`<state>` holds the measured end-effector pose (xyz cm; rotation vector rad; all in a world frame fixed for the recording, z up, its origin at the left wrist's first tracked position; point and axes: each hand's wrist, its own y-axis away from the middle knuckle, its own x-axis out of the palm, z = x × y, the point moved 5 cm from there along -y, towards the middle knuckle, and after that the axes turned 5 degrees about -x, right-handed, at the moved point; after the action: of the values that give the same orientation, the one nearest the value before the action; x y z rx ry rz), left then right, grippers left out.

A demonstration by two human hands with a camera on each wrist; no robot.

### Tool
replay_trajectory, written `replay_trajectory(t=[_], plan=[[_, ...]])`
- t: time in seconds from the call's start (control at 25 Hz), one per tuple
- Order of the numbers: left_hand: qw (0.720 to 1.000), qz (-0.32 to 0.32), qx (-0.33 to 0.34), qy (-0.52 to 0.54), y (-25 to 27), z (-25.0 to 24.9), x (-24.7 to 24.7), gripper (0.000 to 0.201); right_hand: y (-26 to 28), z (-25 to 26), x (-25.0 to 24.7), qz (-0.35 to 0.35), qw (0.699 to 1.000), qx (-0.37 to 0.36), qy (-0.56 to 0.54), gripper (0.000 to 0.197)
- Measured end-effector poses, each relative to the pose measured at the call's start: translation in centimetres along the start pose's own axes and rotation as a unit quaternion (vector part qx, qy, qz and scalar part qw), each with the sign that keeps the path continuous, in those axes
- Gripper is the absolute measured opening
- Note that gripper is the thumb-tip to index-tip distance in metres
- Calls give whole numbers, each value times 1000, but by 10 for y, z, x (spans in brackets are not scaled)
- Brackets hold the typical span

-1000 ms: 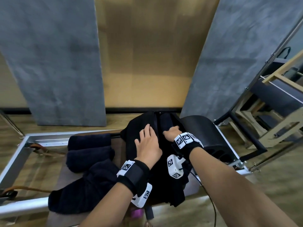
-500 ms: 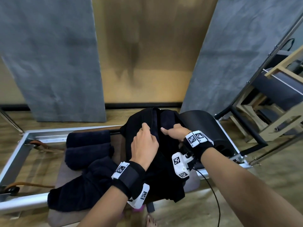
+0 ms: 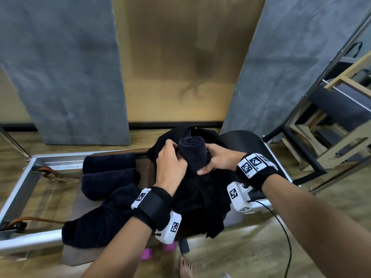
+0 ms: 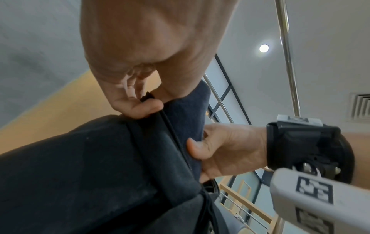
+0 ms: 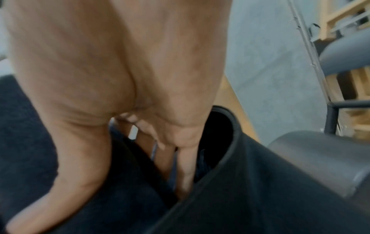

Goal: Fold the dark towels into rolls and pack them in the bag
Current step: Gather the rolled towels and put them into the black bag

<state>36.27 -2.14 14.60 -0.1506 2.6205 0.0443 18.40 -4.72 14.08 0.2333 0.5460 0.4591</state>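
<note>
Grey wall panels and a metal-framed padded platform [image 3: 30, 173] back the scene. On it stands the black bag [image 3: 200, 197], a rolled towel [image 3: 192, 155] upright in its mouth. Left hand [image 3: 170, 167] pinches the bag's zipper edge; right hand [image 3: 218, 159] has its grip closed round the roll. Advice: hold the mouth wide and push the roll straight down so it stays tight. Nothing readable, only square coded markers on the wrist bands [image 3: 249, 165].

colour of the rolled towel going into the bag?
Dark navy rolled towel, near black; head view shows it best.
</note>
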Motion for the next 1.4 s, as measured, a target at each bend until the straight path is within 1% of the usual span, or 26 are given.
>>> replay_trajectory(t=[0.08,0.16,0.2,0.28,0.32,0.4,0.48,0.56,0.6,0.64,0.72,0.76,0.84,0.88,0.92,0.96,1.0,1.04,1.12,1.2,1.28,1.32,1.36,1.4], plan=[[1000,-1,-5,6,-3,1,-2,14,2,-5,4,58,997,-6,54,47],[1000,-5,-6,3,-4,1,-2,10,3,-10,10,117,984,7,131,34],[1000,-2,-6,-2,-3,1,-1,10,2,-11,13,131,978,19,158,31],[1000,4,2,-22,1,0,1,10,-3,-9,15,141,966,40,212,32],[999,5,8,-32,3,0,2,10,-7,-9,16,149,954,49,255,31],[999,3,11,-41,2,-2,1,10,-12,-8,14,156,912,73,373,27],[999,8,9,-44,0,-6,1,12,-10,-7,17,162,868,94,461,34],[998,25,6,-55,2,-10,3,19,-11,-6,25,173,829,81,525,31],[998,37,4,-60,4,-12,7,24,-11,-6,29,171,818,72,544,28],[997,50,0,-63,6,-13,10,27,-11,-9,31,166,820,78,542,31],[995,74,-9,-72,11,-12,15,34,-7,-13,32,170,836,98,513,42],[993,85,-13,-81,12,-11,16,37,-6,-14,33,176,834,96,515,45],[985,111,-15,-128,18,-7,17,41,-7,-15,33,193,807,87,551,48],[979,124,-14,-163,22,-5,18,40,-8,-13,34,201,787,84,577,47],[971,137,-11,-195,28,-3,20,39,-10,-11,34,217,770,94,592,45],[964,149,-7,-219,33,-1,23,38,-10,-10,34,243,762,115,589,45],[958,161,-5,-238,38,1,26,39,-12,-9,33,267,762,146,572,46],[952,172,-3,-252,41,3,29,43,-14,-7,31,277,767,168,553,47],[943,193,-1,-273,48,5,36,56,-20,2,27,269,781,166,539,41],[940,198,9,-277,53,7,40,71,-27,8,23,261,807,161,504,37],[944,193,22,-266,58,7,43,73,-33,11,23,229,849,160,448,34],[947,189,25,-257,60,7,43,72,-34,13,25,217,861,157,433,32],[950,188,25,-248,60,8,42,71,-33,12,28,221,864,154,425,30],[952,190,25,-241,60,9,41,73,-30,9,31,239,858,153,429,25]])
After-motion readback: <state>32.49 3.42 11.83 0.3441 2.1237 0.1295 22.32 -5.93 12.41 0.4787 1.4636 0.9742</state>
